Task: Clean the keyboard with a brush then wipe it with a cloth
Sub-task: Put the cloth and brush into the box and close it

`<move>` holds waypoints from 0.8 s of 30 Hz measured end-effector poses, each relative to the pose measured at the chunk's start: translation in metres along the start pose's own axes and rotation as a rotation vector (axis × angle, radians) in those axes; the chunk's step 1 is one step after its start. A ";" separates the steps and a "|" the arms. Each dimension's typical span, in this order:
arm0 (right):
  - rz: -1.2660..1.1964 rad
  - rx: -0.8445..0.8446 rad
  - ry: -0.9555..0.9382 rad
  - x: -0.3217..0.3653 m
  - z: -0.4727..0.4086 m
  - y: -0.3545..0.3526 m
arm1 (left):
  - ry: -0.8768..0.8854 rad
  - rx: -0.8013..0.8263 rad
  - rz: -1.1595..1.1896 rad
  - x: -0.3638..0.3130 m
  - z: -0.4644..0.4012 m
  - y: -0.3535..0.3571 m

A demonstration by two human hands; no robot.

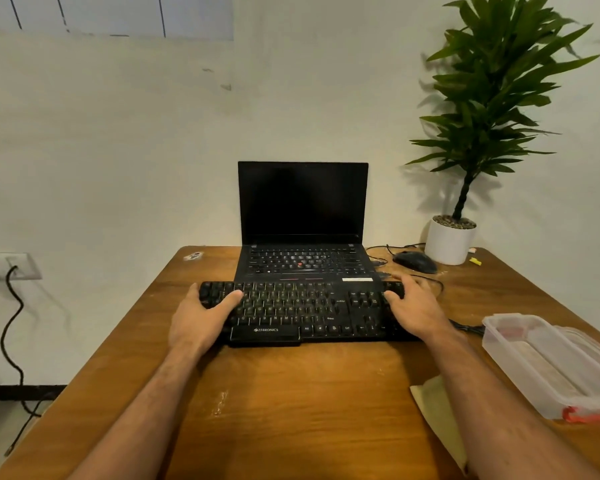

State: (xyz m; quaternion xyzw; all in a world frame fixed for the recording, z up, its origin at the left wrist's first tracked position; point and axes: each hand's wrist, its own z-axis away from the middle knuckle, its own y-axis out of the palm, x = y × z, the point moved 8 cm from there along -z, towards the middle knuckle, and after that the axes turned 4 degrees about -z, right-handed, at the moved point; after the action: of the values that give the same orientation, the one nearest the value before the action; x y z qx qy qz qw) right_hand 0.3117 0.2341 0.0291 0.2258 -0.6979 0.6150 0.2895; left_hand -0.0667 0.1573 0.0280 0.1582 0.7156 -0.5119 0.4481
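A black keyboard [298,310] lies across the middle of the wooden table [291,410], its far edge up against the laptop. My left hand [198,318] grips its left end, thumb lying over the keys. My right hand [414,308] grips its right end, thumb on the keypad and fingers curled round the far edge. A pale yellow cloth [437,410] lies on the table near me, partly hidden under my right forearm. No brush can be made out in view.
An open black laptop [302,216] stands behind the keyboard. At the back right sit a black mouse [415,262] with cables and a potted plant [450,239]. A clear plastic lidded box [551,365] lies at the right edge.
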 end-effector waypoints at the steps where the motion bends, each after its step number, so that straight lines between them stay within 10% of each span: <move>1: -0.004 0.012 -0.007 -0.001 -0.001 0.001 | -0.001 0.009 0.011 0.001 -0.001 0.003; 8: 0.095 0.292 -0.084 -0.013 -0.001 0.014 | 0.035 0.036 -0.013 0.030 0.000 0.012; 24: 0.161 0.140 -0.085 -0.018 0.005 0.013 | 0.200 -0.004 -0.135 0.029 -0.002 0.019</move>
State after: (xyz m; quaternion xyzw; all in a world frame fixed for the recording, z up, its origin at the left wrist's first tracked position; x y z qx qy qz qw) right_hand 0.3160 0.2303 0.0068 0.2143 -0.6809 0.6732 0.1930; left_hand -0.0706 0.1607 -0.0060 0.1591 0.7668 -0.5213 0.3392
